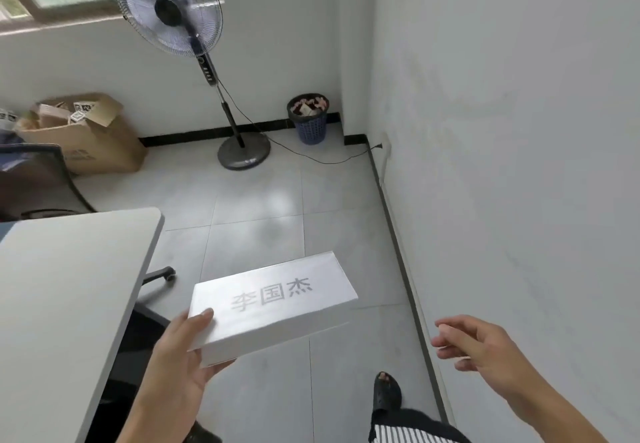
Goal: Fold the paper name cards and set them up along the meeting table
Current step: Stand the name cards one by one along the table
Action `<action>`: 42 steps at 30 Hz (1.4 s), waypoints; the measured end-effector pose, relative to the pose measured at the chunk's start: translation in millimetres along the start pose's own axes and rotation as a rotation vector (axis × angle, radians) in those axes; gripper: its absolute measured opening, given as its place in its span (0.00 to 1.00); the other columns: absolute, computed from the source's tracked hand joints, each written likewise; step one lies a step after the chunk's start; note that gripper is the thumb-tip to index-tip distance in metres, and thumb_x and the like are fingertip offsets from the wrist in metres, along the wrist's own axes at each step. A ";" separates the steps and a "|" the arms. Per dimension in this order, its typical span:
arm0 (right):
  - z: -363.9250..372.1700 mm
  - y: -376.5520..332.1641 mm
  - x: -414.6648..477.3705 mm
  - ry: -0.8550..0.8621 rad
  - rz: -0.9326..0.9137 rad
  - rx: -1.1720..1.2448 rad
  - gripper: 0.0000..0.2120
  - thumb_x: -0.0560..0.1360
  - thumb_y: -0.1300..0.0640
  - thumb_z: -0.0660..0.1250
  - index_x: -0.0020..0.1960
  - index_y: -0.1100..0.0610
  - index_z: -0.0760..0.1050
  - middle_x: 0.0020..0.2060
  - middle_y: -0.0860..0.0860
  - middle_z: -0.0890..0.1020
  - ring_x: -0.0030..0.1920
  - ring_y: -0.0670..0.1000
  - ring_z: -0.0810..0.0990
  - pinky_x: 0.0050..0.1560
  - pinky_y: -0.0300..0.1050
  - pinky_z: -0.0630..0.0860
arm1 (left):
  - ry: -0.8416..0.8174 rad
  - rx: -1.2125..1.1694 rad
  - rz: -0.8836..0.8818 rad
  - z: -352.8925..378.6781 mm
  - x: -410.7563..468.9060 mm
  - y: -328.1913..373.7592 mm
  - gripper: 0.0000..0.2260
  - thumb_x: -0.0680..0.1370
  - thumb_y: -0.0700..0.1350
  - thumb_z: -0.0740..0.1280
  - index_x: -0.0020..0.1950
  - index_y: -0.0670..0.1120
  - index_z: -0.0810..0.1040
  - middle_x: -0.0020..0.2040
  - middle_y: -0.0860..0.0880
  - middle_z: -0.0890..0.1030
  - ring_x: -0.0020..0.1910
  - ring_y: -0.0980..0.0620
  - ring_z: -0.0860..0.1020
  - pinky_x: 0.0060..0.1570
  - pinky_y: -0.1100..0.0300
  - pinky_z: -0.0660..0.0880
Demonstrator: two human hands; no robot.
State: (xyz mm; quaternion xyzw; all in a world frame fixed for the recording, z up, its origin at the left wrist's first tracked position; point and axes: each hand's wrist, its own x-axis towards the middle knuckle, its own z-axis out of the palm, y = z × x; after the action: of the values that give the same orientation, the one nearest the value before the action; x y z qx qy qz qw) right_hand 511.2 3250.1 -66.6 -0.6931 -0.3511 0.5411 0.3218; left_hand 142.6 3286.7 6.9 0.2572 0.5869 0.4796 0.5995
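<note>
Here your left hand (180,366) grips the folded name card (273,304) by its lower-left end, thumb on top, holding it over the floor in the lower centre of the frame. Your right hand (474,345) hangs loose and empty at lower right. The meeting table (69,286) fills the lower left; a fan (173,9) stands at upper left.

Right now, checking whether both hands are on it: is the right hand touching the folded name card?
Apart. The head view shows bare floor between the right hand and the name card; only the left hand holds it.
</note>
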 end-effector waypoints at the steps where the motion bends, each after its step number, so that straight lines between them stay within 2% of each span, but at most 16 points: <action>1: 3.1 -25.2 28.2 -0.036 -0.021 -0.005 0.07 0.77 0.56 0.66 0.51 0.56 0.81 0.40 0.54 0.87 0.42 0.53 0.85 0.43 0.46 0.76 | 0.021 -0.012 -0.003 6.2 15.5 9.5 0.19 0.73 0.45 0.65 0.63 0.41 0.75 0.61 0.38 0.80 0.54 0.41 0.78 0.53 0.43 0.74; 5: 20.7 -120.3 128.7 -0.189 -0.094 -0.104 0.06 0.77 0.55 0.67 0.51 0.55 0.80 0.41 0.53 0.87 0.40 0.49 0.85 0.42 0.43 0.76 | 0.138 -0.066 0.009 21.9 72.9 45.2 0.14 0.75 0.44 0.63 0.58 0.42 0.77 0.59 0.39 0.80 0.53 0.41 0.78 0.62 0.37 0.69; 10: 55.8 -201.7 239.0 -0.297 -0.137 -0.158 0.06 0.76 0.54 0.67 0.51 0.54 0.80 0.41 0.52 0.87 0.41 0.50 0.85 0.43 0.44 0.76 | 0.291 -0.142 -0.015 18.7 149.6 72.4 0.16 0.76 0.43 0.63 0.62 0.40 0.76 0.60 0.38 0.80 0.53 0.38 0.77 0.63 0.34 0.68; 15: 102.1 -241.3 340.6 -0.297 -0.073 -0.181 0.06 0.76 0.56 0.67 0.51 0.55 0.80 0.41 0.53 0.87 0.40 0.50 0.85 0.41 0.43 0.74 | 0.365 -0.158 -0.041 6.1 258.4 113.7 0.08 0.77 0.41 0.62 0.53 0.43 0.77 0.51 0.42 0.82 0.48 0.39 0.78 0.58 0.38 0.71; 18: 128.0 -272.1 388.9 -0.291 -0.031 -0.193 0.06 0.76 0.57 0.68 0.51 0.57 0.81 0.39 0.53 0.87 0.39 0.51 0.85 0.39 0.44 0.73 | 0.378 -0.135 -0.024 -3.1 329.3 156.2 0.06 0.77 0.40 0.61 0.50 0.44 0.78 0.45 0.45 0.84 0.45 0.42 0.78 0.49 0.45 0.74; 21: 147.8 -319.2 437.8 -0.277 -0.029 -0.215 0.05 0.76 0.59 0.68 0.50 0.57 0.81 0.38 0.53 0.87 0.39 0.52 0.85 0.39 0.44 0.73 | 0.346 -0.107 0.020 -5.7 399.8 210.8 0.06 0.77 0.44 0.62 0.51 0.45 0.77 0.50 0.44 0.81 0.47 0.44 0.77 0.47 0.47 0.73; 25: 173.5 -381.3 503.3 -0.248 -0.049 -0.222 0.05 0.76 0.59 0.67 0.49 0.56 0.81 0.39 0.53 0.87 0.40 0.53 0.85 0.39 0.44 0.74 | 0.292 -0.079 0.108 -6.1 481.7 271.3 0.11 0.77 0.44 0.62 0.57 0.46 0.78 0.51 0.46 0.82 0.47 0.46 0.78 0.45 0.48 0.75; 28: 202.6 -419.3 562.4 -0.280 -0.053 -0.239 0.05 0.76 0.59 0.67 0.50 0.57 0.81 0.39 0.54 0.87 0.39 0.53 0.85 0.39 0.44 0.73 | 0.313 -0.111 0.121 -12.5 534.6 296.8 0.10 0.77 0.42 0.61 0.56 0.45 0.78 0.48 0.45 0.82 0.45 0.45 0.78 0.41 0.49 0.74; 30: 227.6 -445.2 609.5 -0.323 -0.057 -0.276 0.05 0.76 0.59 0.68 0.50 0.57 0.81 0.39 0.53 0.87 0.38 0.52 0.85 0.39 0.44 0.73 | 0.368 -0.136 0.114 -22.5 569.1 305.1 0.11 0.77 0.41 0.61 0.58 0.44 0.77 0.49 0.44 0.83 0.46 0.44 0.78 0.43 0.47 0.75; 33: 274.5 -490.4 680.2 -0.405 -0.083 -0.311 0.05 0.76 0.59 0.68 0.50 0.57 0.81 0.39 0.53 0.87 0.37 0.50 0.85 0.39 0.44 0.74 | 0.469 -0.194 0.093 -34.2 615.8 321.4 0.14 0.76 0.43 0.63 0.60 0.43 0.77 0.56 0.38 0.82 0.50 0.39 0.78 0.53 0.36 0.73; 36: 329.5 -546.3 744.6 -0.509 -0.121 -0.354 0.05 0.76 0.59 0.67 0.50 0.57 0.80 0.39 0.53 0.87 0.36 0.49 0.84 0.39 0.44 0.74 | 0.628 -0.279 0.065 -50.1 656.5 340.9 0.11 0.75 0.43 0.64 0.56 0.45 0.78 0.59 0.35 0.80 0.52 0.37 0.78 0.60 0.32 0.70; 39: 393.6 -607.6 798.4 -0.627 -0.167 -0.442 0.05 0.76 0.60 0.67 0.51 0.58 0.80 0.37 0.52 0.87 0.34 0.47 0.84 0.38 0.43 0.73 | 0.732 -0.361 0.077 -65.2 684.2 363.2 0.11 0.75 0.43 0.64 0.57 0.45 0.78 0.59 0.35 0.79 0.52 0.37 0.78 0.55 0.38 0.72; 42: 459.5 -664.5 829.2 -0.749 -0.254 -0.537 0.05 0.76 0.58 0.67 0.50 0.54 0.80 0.39 0.50 0.87 0.38 0.47 0.85 0.41 0.44 0.75 | 0.835 -0.454 0.112 -80.1 702.0 377.3 0.14 0.76 0.42 0.63 0.61 0.43 0.76 0.58 0.37 0.81 0.50 0.38 0.78 0.48 0.46 0.73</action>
State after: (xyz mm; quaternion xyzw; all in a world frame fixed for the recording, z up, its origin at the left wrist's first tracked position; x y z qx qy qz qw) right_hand 109.9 4335.8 -47.5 -0.4606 -0.6524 0.6001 0.0464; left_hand -141.2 4035.7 0.5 -0.0639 0.6432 0.6897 0.3265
